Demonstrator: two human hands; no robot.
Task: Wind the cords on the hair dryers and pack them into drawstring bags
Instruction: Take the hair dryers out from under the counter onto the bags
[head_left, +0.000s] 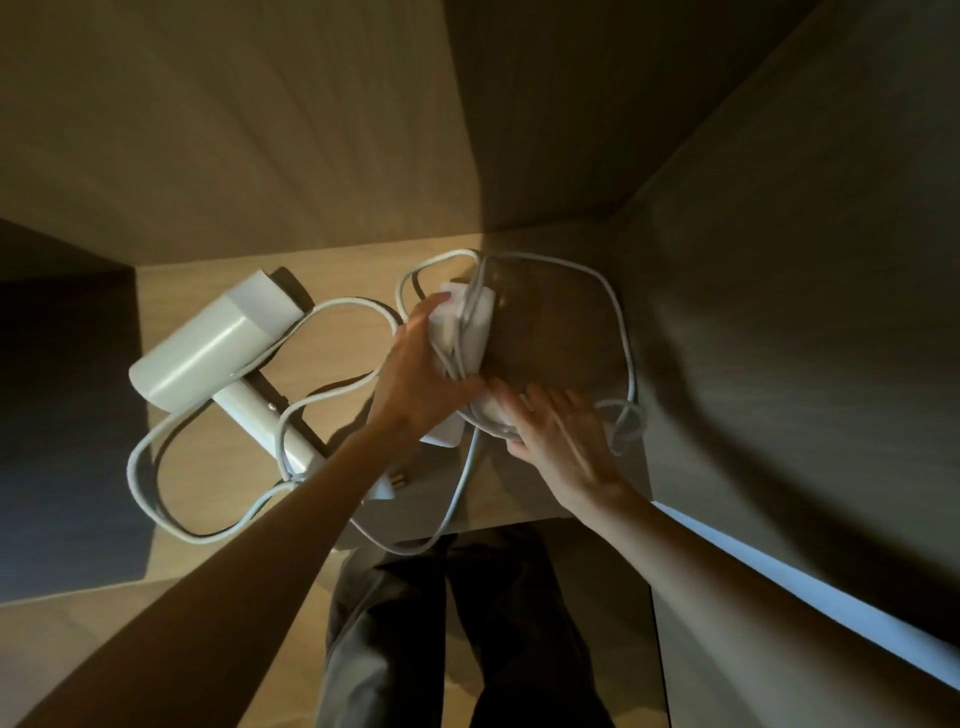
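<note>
Wooden shelf (337, 275): white dryer (208, 348) lying at left with loose looped cord (137, 467) and plug (387, 486); second dryer (462, 322) and second cord (618, 332) at right.

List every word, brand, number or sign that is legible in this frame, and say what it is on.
No text can be read anywhere in this frame.
Left hair dryer: plain white shell, no print visible.
Second hair dryer, gripped by the left hand: blurred and crossed by its cord, so any marking is unreadable.
Wooden shelf: no labels or signs visible.
</note>
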